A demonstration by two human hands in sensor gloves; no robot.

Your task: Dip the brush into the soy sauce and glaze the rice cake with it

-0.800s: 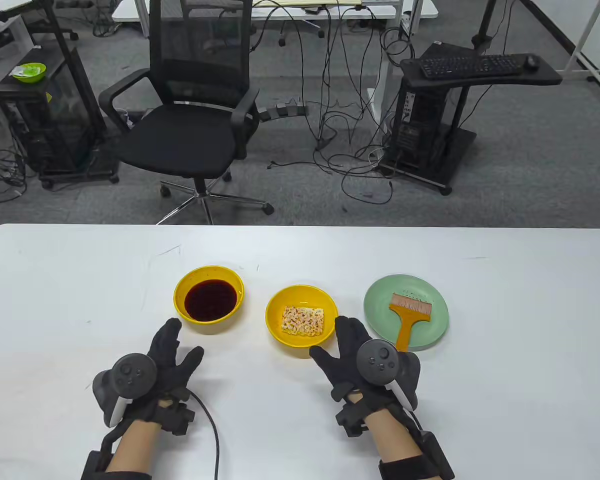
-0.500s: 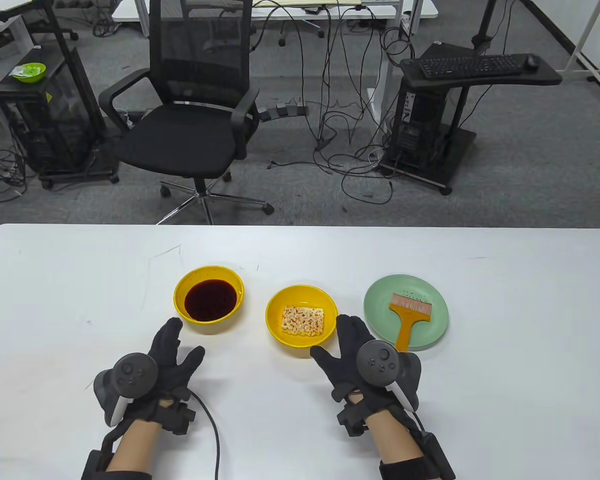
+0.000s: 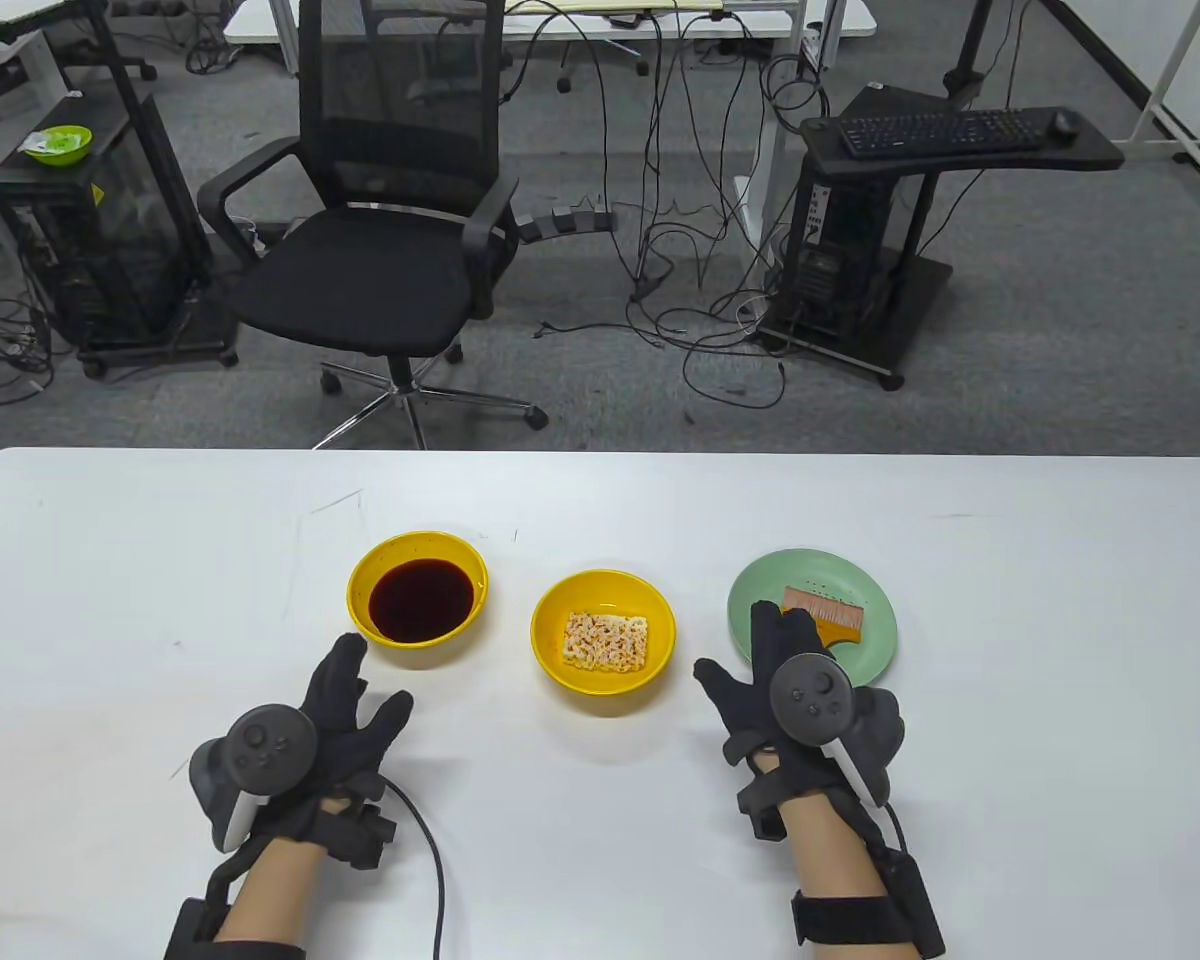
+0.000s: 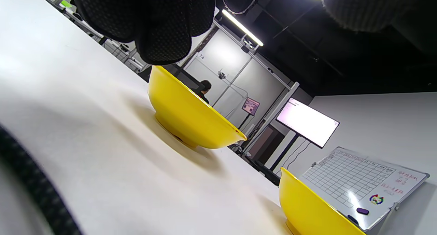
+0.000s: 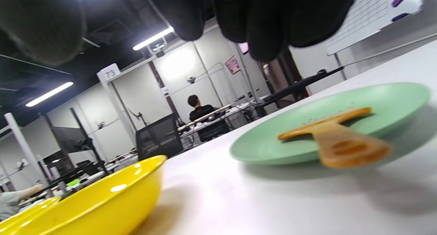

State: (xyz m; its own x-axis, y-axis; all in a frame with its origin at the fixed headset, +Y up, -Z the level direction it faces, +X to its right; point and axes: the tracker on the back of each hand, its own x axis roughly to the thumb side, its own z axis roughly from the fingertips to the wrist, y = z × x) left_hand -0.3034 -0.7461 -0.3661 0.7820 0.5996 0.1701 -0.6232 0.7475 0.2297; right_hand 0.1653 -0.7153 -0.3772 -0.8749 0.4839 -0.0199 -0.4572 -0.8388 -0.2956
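Brush [image 3: 826, 618] lies on the green plate [image 3: 876, 650], right under the right hand [image 3: 796, 690], whose spread fingers hover above its handle, gripping nothing. Left hand [image 3: 305, 725] rests flat and loose just short of the soy sauce bowl [image 3: 418, 598]; rice cake [image 3: 606, 640] sits between both hands.

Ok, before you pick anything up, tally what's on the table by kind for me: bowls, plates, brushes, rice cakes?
Yellow bowls: 2, the soy sauce bowl and the rice cake bowl
Green plate: 1
Brush: 1, lying on the plate
Rice cake: 1
Total: 5
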